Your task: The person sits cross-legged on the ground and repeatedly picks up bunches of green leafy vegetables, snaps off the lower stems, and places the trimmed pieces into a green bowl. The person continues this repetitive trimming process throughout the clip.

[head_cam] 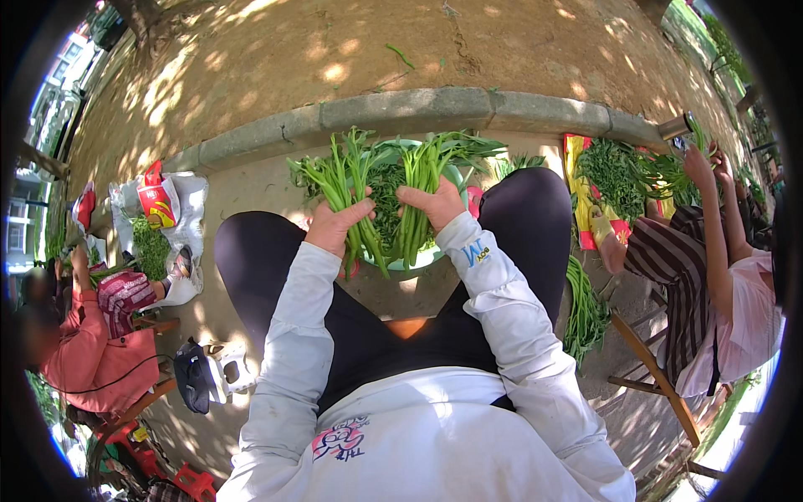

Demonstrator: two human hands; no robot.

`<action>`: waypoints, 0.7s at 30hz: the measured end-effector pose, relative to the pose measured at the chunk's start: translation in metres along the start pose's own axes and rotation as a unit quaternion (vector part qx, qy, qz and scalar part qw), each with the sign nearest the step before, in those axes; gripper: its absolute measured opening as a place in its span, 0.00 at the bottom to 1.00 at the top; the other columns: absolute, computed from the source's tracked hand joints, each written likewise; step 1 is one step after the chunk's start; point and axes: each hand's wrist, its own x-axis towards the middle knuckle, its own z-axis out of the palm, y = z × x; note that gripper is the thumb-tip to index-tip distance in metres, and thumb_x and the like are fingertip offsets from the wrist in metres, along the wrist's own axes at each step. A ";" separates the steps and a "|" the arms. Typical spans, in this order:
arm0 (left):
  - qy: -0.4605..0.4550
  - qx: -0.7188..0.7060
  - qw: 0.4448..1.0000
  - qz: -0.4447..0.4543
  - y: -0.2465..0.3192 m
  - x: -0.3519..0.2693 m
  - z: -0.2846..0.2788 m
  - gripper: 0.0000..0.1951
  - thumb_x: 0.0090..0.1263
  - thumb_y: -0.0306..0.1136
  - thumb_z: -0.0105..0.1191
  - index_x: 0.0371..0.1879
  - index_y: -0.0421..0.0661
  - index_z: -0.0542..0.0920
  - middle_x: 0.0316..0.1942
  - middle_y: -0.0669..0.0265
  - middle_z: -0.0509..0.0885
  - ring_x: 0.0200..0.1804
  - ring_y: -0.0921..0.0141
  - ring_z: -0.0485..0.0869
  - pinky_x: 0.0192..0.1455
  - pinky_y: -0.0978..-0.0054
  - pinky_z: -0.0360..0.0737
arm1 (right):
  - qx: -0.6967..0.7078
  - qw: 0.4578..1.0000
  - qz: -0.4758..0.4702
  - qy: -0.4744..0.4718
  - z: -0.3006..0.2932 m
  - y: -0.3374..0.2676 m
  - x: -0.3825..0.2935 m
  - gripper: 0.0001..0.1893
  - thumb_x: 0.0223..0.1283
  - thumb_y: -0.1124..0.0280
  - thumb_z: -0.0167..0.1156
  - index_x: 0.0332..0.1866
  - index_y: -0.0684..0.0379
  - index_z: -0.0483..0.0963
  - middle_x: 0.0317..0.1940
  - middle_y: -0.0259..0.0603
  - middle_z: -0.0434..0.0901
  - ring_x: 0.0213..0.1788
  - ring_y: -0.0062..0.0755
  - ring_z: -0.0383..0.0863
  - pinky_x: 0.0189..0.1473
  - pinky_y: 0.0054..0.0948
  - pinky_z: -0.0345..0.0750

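My left hand [339, 226] is closed around a bunch of green leafy stems [344, 182], probably water spinach. A second bunch of the same stems [417, 169] is gripped in my right hand [436, 202]. Both bunches stand roughly side by side, leafy tops away from me and bare stem ends towards me. Below them, between my knees, is a pale green basin [457, 181]. Loose dark green leaves [384, 179] fill the part of it that shows between the bunches. The stems hide much of the basin.
Beyond the basin runs a stone kerb [408, 112]. To the right, another person strips greens [680, 169] over a red and yellow sack [586, 237]; long stems [583, 307] lie on the ground. A seated person [103, 351] works at left near a white sack [188, 188].
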 end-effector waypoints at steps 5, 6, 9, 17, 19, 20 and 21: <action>-0.036 0.029 0.999 -0.019 0.003 -0.005 0.004 0.19 0.55 0.27 0.62 0.46 0.40 0.76 0.39 0.66 0.80 0.38 0.73 0.78 0.43 0.75 0.75 | 0.020 0.998 0.022 -0.060 0.001 0.008 0.001 0.18 0.48 0.79 0.63 0.45 0.65 0.68 0.32 0.41 0.78 0.27 0.29 0.79 0.31 0.28 0.78; -0.048 0.040 0.998 -0.023 0.009 -0.008 0.010 0.19 0.54 0.27 0.63 0.46 0.41 0.75 0.39 0.66 0.80 0.38 0.72 0.78 0.43 0.75 0.75 | 0.015 0.998 0.015 -0.064 0.000 0.009 0.002 0.18 0.48 0.79 0.63 0.46 0.66 0.68 0.33 0.41 0.78 0.28 0.29 0.79 0.33 0.28 0.78; -0.067 0.076 0.995 -0.014 0.007 -0.007 0.013 0.20 0.53 0.26 0.63 0.46 0.41 0.75 0.38 0.66 0.80 0.40 0.72 0.78 0.45 0.74 0.75 | 0.014 0.997 -0.007 -0.074 0.001 0.012 0.002 0.20 0.48 0.79 0.63 0.48 0.66 0.68 0.36 0.41 0.79 0.32 0.30 0.79 0.38 0.29 0.77; -0.103 0.081 0.991 -0.017 0.001 -0.003 0.009 0.20 0.54 0.26 0.62 0.48 0.40 0.74 0.41 0.65 0.80 0.42 0.71 0.78 0.48 0.73 0.74 | -0.015 0.998 -0.038 -0.054 -0.001 0.016 0.003 0.22 0.46 0.79 0.63 0.50 0.68 0.68 0.37 0.42 0.79 0.35 0.32 0.80 0.42 0.31 0.77; -0.094 0.015 0.995 -0.033 0.005 -0.007 0.011 0.19 0.56 0.27 0.61 0.47 0.39 0.75 0.41 0.66 0.80 0.41 0.72 0.78 0.46 0.74 0.75 | -0.011 0.999 -0.004 -0.048 0.000 0.011 0.001 0.20 0.44 0.80 0.63 0.46 0.68 0.68 0.33 0.42 0.79 0.31 0.32 0.79 0.37 0.30 0.77; -0.079 0.012 0.996 -0.027 0.004 -0.006 0.009 0.19 0.57 0.27 0.61 0.47 0.39 0.74 0.42 0.66 0.79 0.42 0.72 0.78 0.47 0.73 0.75 | -0.009 0.999 0.012 -0.044 0.000 0.009 0.001 0.19 0.44 0.80 0.62 0.45 0.68 0.68 0.31 0.43 0.79 0.29 0.32 0.79 0.35 0.30 0.77; -0.065 0.010 0.998 -0.020 0.004 -0.005 0.006 0.19 0.57 0.28 0.60 0.48 0.40 0.74 0.42 0.65 0.79 0.43 0.71 0.78 0.47 0.73 0.75 | -0.006 1.000 0.006 -0.026 -0.002 0.009 0.002 0.18 0.43 0.81 0.62 0.43 0.68 0.68 0.30 0.43 0.78 0.27 0.32 0.79 0.32 0.30 0.76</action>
